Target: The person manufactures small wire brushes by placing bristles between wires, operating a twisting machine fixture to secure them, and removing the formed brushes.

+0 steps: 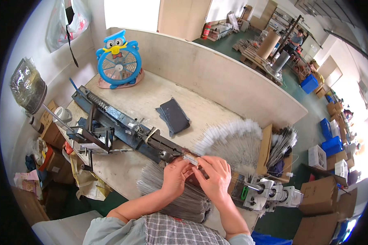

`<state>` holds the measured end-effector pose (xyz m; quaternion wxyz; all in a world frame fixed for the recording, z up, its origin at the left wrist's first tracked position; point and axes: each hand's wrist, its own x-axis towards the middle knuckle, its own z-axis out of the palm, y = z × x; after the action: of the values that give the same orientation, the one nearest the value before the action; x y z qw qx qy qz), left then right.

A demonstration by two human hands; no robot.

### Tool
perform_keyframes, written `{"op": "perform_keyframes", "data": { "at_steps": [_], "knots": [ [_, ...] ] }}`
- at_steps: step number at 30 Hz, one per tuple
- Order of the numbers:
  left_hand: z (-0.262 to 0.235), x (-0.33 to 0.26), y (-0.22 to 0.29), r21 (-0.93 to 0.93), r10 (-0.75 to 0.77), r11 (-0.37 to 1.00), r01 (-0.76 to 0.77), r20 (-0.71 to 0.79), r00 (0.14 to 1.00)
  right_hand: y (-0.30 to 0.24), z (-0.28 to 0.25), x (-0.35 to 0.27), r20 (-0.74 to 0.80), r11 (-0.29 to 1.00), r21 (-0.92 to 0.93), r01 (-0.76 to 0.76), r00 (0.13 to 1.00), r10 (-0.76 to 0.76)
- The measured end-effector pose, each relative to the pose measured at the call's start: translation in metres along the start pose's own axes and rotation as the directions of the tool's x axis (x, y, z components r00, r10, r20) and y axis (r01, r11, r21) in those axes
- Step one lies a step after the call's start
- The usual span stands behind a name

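My left hand (176,176) and my right hand (214,176) meet at the right end of a long dark metal bench jig (122,122). The fingers of both are closed around a small whitish strip-like piece (191,159), whose exact kind I cannot make out. Below my hands lies a thick bundle of thin metal wires (178,200), partly hidden by my left forearm. Beyond my right hand, thin wire brushes with white bristle tips (229,136) are spread in a fan on the table.
A dark flat phone-like case (174,116) lies mid-table. A blue cartoon-bird fan (118,61) stands at the back left. A motorised metal spindle unit (270,194) sits at the right edge, near a cardboard box (265,149) of wires. A low partition (208,65) closes the far side.
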<state>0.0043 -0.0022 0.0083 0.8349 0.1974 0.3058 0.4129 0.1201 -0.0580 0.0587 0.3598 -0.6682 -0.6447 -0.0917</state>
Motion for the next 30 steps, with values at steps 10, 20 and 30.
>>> {"op": "perform_keyframes", "data": {
  "at_steps": [10,20,30],
  "knots": [
    [-0.001,-0.018,0.009,0.012,-0.05,0.999,0.05,0.062,0.997,-0.001,-0.014,-0.02,0.212,0.981,-0.188,-0.055,0.973,0.095],
    [-0.024,-0.03,0.022,0.394,-0.125,0.912,0.11,0.012,0.992,0.009,-0.028,-0.028,0.058,0.988,0.045,-0.146,0.988,0.143],
    [-0.289,-0.036,0.159,0.397,0.605,0.79,-0.467,-0.623,0.496,0.024,-0.026,-0.096,0.677,0.882,-0.05,-0.469,0.633,0.375]
  ]
}}
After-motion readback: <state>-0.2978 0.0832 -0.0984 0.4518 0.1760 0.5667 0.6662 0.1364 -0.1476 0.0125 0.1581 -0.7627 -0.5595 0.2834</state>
